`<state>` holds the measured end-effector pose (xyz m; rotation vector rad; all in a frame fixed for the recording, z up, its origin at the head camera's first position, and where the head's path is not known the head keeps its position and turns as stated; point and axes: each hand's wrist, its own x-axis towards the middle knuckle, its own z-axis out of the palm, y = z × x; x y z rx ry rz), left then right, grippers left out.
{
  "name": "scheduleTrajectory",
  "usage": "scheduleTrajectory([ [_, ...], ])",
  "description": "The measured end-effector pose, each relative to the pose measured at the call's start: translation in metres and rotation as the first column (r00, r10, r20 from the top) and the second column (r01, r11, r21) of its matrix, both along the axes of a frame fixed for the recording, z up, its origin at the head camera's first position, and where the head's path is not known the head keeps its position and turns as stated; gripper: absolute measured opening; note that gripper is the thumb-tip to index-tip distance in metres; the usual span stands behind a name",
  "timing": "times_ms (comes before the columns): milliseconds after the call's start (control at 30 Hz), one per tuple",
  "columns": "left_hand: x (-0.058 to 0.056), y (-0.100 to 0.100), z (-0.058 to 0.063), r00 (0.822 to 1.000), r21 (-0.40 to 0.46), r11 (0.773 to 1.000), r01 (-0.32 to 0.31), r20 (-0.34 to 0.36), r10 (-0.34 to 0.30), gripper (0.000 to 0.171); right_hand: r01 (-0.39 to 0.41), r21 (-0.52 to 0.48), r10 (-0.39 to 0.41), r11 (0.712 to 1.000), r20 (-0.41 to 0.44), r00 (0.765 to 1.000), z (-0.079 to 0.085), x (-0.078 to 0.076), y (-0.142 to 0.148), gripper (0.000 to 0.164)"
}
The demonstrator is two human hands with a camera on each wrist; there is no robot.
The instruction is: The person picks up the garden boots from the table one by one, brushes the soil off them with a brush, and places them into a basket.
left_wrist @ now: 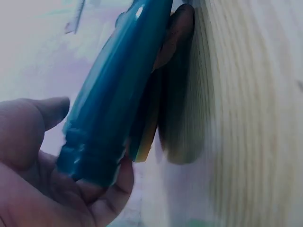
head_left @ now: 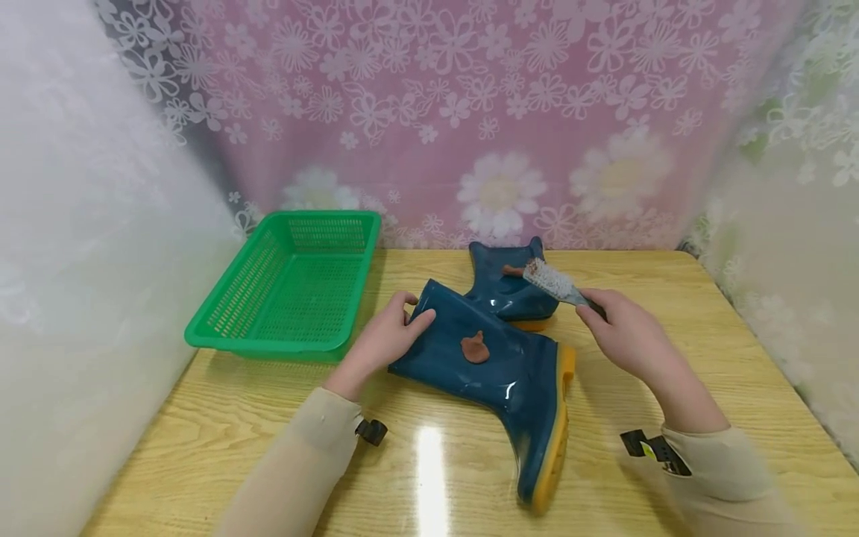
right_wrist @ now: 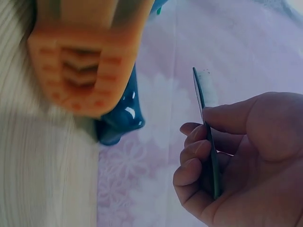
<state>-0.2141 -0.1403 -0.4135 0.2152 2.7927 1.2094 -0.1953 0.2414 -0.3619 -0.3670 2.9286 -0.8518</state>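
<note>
A dark blue rubber boot with a yellow sole lies on its side, a brown smear on its shaft. Its top edge is in the grip of my left hand, thumb on the upper side; in the left wrist view, the fingers curl under the shaft. My right hand holds a brush with pale bristles by its dark handle. The brush head is over a second blue boot, next to another brown smear; whether it touches is unclear. In the right wrist view, fingers and thumb pinch the handle.
A green plastic basket with perforated sides stands at the back left of the wooden table. Behind it hangs a pink flowered curtain, with pale sheets at both sides. The second boot lies partly behind the nearer one.
</note>
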Motion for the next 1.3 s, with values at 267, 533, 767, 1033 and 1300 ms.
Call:
scheduleTrajectory([
  [267,-0.013,0.005,-0.006,0.997,-0.046,0.998,-0.033,-0.073,0.029,0.04,-0.049,-0.004,0.048,0.999,-0.01,0.999,0.002,0.001,-0.015,0.056],
  [533,-0.006,-0.006,0.0,0.997,-0.083,0.996,0.022,-0.073,-0.028,0.03,-0.102,-0.02,0.101,0.995,-0.061,0.993,0.005,0.009,-0.026,0.045],
  [767,-0.004,-0.013,0.005,0.997,-0.091,0.993,0.07,-0.029,-0.073,0.024,-0.109,-0.017,0.107,0.994,-0.069,0.992,0.007,0.012,-0.037,0.019],
  [1033,-0.004,-0.011,0.005,0.998,-0.086,0.995,0.059,-0.013,-0.06,0.023,-0.082,0.005,0.082,0.997,-0.112,0.99,0.006,0.012,-0.043,0.036],
  [1300,-0.004,-0.011,0.004,0.999,-0.072,0.996,0.05,-0.013,-0.051,0.025,-0.056,-0.031,0.05,0.998,-0.163,0.985,0.007,0.012,-0.044,0.043],
])
